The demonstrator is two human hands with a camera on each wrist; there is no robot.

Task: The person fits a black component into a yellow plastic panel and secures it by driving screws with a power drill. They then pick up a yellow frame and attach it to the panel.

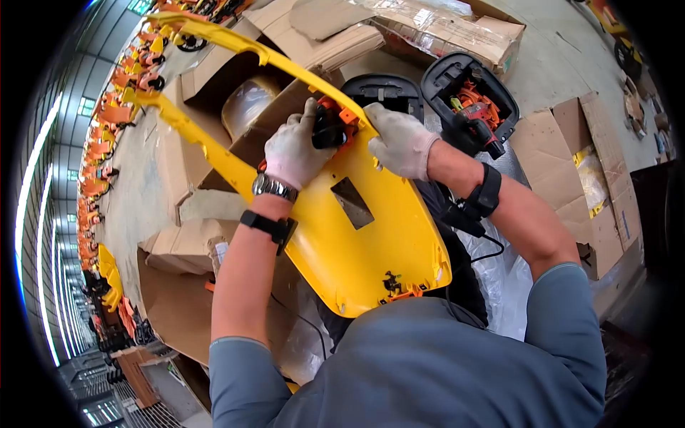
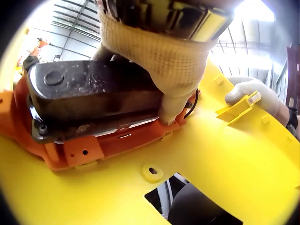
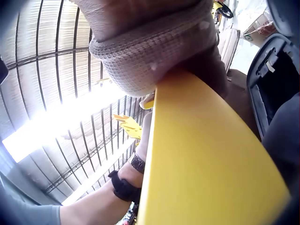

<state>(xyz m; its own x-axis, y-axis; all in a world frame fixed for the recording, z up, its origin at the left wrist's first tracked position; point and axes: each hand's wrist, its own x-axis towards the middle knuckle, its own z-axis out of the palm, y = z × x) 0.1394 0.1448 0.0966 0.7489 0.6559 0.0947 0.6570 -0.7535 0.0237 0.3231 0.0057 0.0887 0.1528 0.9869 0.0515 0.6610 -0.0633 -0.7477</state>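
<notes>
A large yellow plastic panel (image 1: 378,242) with two long arms and a rectangular cutout lies across the person's lap. The gloved left hand (image 1: 294,151) grips a black part (image 2: 93,89) that sits in an orange frame (image 2: 110,152) on the panel's inner face; its fingertips are partly hidden behind the part. The gloved right hand (image 1: 401,140) holds the panel's edge, to the right of the orange frame. In the right wrist view the right hand (image 3: 164,61) is curled over the yellow edge, its fingertips hidden.
Open cardboard boxes stand at the left (image 1: 171,307) and right (image 1: 549,157). Beyond the hands, an open black case (image 1: 508,93) holds a red power tool (image 1: 479,118) and orange pieces. Clear plastic wrap (image 1: 499,285) lies beside the lap. Orange machines line the far left.
</notes>
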